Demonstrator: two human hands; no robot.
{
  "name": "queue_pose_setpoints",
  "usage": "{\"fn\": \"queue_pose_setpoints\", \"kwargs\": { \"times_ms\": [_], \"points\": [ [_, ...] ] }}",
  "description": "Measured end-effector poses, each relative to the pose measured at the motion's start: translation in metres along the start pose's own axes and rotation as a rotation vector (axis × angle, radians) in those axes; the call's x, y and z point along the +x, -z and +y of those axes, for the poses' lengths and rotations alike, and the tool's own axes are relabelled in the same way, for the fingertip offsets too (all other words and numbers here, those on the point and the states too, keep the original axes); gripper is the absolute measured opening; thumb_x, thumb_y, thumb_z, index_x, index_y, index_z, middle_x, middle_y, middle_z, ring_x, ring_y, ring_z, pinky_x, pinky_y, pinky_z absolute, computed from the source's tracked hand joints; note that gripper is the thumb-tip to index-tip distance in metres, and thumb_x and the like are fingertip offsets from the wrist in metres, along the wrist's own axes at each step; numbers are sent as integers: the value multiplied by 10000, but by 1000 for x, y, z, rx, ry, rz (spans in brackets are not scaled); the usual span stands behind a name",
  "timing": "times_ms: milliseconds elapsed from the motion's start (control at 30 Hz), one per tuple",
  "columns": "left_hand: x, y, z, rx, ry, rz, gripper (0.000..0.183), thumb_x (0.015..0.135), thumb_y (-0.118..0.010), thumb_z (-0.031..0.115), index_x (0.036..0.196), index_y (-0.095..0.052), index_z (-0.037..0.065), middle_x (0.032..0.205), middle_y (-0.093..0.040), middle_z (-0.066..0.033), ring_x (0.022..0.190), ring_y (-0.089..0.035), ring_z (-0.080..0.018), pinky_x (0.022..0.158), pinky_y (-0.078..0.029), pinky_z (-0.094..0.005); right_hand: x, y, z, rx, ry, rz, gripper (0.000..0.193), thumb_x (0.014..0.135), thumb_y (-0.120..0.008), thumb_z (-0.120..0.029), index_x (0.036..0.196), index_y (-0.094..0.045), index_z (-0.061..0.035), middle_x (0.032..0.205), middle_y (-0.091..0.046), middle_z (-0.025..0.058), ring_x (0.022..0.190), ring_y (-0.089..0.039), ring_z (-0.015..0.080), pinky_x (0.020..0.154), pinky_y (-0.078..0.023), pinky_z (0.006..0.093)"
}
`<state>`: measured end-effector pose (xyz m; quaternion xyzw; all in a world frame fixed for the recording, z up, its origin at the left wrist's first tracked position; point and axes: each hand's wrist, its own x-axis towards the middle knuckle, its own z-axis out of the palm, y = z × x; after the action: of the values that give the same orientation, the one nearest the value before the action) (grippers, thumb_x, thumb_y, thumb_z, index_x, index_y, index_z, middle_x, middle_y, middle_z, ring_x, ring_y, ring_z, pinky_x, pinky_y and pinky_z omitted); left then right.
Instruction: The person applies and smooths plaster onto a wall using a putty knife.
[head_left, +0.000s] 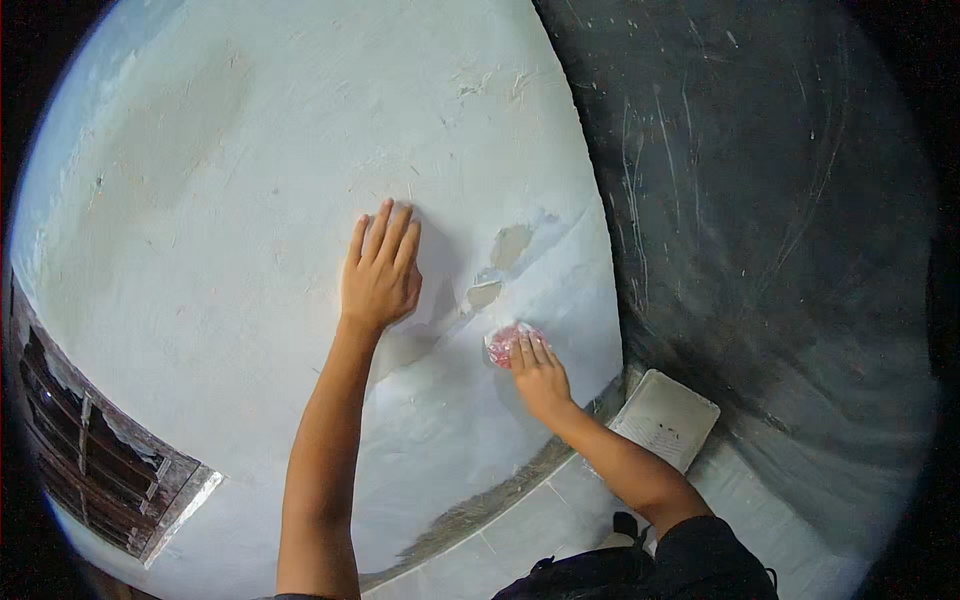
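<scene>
My left hand [382,275] lies flat on a whitish, rough-painted wall [250,270], its fingers stretched upward and nothing in it. Lower and to the right, my right hand [540,378] presses a crumpled pink-and-white wad [503,346] against the same wall. Whether the wad is cloth or plastic I cannot tell. Just above it are grey-beige patches [511,246] where the paint has come off. A bluish-white smear runs diagonally past them.
A pale paint tray [672,415] stands on the tiled floor [505,520] near my right forearm. At the right hangs a dark, scratched surface [740,190]. A barred window opening [90,430] is at the lower left. Bare grey plaster [490,495] runs along the wall's foot.
</scene>
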<state>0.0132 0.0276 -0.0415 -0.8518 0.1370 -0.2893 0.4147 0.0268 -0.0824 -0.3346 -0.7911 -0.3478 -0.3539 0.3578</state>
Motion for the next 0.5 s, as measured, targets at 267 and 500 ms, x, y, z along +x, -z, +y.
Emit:
{"fn": "queue_pose_setpoints", "kwargs": {
  "times_ms": [267, 500],
  "points": [
    [29, -15, 30, -49, -22, -65, 570, 809, -528, 163, 1365, -472, 48, 1524, -369, -104, 1451, -270, -283, 1180, -199, -495, 75, 53, 56, 626, -282, -30, 207, 808, -595, -32, 1015, -588, -36, 949, -621, 135, 925, -570, 342, 792, -420, 469],
    [22, -27, 17, -48, -65, -83, 613, 811, -545, 152, 1405, -437, 46, 1535, -356, -107, 1439, -293, -293, 1166, -246, -468, 113, 45, 76, 908, -253, 94, 231, 819, -603, 71, 1032, -592, -15, 949, -599, 135, 890, -588, 315, 795, -480, 380]
  ]
}}
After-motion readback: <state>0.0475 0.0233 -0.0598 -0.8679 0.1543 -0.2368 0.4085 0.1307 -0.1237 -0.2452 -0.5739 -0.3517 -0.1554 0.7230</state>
